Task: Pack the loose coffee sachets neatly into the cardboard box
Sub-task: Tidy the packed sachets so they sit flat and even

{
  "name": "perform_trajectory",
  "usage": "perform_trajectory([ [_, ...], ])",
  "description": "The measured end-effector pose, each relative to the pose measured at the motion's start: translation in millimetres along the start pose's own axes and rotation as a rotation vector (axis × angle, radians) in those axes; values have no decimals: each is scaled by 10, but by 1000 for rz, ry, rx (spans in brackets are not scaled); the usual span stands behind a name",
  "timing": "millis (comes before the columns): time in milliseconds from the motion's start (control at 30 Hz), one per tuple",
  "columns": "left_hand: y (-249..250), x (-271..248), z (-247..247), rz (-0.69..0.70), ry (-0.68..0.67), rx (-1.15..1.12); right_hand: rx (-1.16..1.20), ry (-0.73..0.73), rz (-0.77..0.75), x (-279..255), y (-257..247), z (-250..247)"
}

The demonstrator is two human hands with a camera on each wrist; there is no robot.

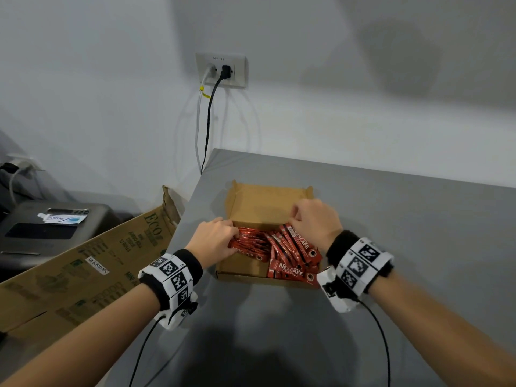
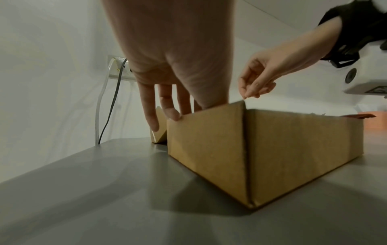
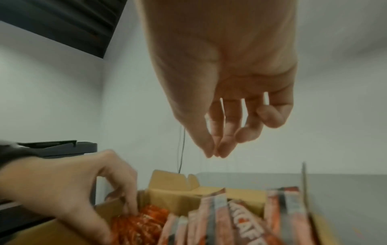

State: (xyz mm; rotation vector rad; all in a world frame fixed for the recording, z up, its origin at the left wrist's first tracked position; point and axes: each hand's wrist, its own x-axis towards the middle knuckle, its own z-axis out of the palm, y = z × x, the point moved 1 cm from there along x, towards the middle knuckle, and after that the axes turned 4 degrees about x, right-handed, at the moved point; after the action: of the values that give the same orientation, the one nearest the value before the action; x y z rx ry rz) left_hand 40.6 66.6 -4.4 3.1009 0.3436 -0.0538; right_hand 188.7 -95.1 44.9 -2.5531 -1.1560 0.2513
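Note:
An open brown cardboard box (image 1: 243,272) sits on the grey table (image 1: 405,247), its lid flap lying back toward the wall. Red Nescafe sachets (image 1: 290,247) fill it: a bunch lying crosswise on the left, others slanted on the right. My left hand (image 1: 231,233) reaches over the box's left wall, fingers pointing down onto the left bunch (image 3: 142,220). My right hand (image 1: 296,219) hovers over the far right of the box; in the right wrist view its thumb and fingertips (image 3: 222,149) meet with nothing between them.
A large printed carton (image 1: 83,269) leans by the table's left edge, close to the box. A dark machine (image 1: 42,227) stands beyond it. Two cables hang from a wall socket (image 1: 220,71) behind the table. Bare tabletop lies right of the box and in front of it.

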Motion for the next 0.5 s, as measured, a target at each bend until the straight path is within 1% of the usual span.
perform_trajectory([
  [67,0,9,-2,3,11,6,13,-55,19,-47,61,-36],
  [200,13,35,-31,4,32,53,-23,-263,-29,-291,-32,32],
  [267,21,25,-54,17,67,43,-69,-294,-51,-388,-68,68],
  [333,17,3,-67,56,68,70,-138,-317,-63,-454,-81,81],
  [433,27,-4,-64,81,96,71,-252,-363,-41,-536,-74,75],
  [467,35,6,-56,76,109,45,-272,-370,-30,-553,-66,68],
  [500,37,15,-49,53,86,28,-280,-374,-24,-561,-58,64],
])
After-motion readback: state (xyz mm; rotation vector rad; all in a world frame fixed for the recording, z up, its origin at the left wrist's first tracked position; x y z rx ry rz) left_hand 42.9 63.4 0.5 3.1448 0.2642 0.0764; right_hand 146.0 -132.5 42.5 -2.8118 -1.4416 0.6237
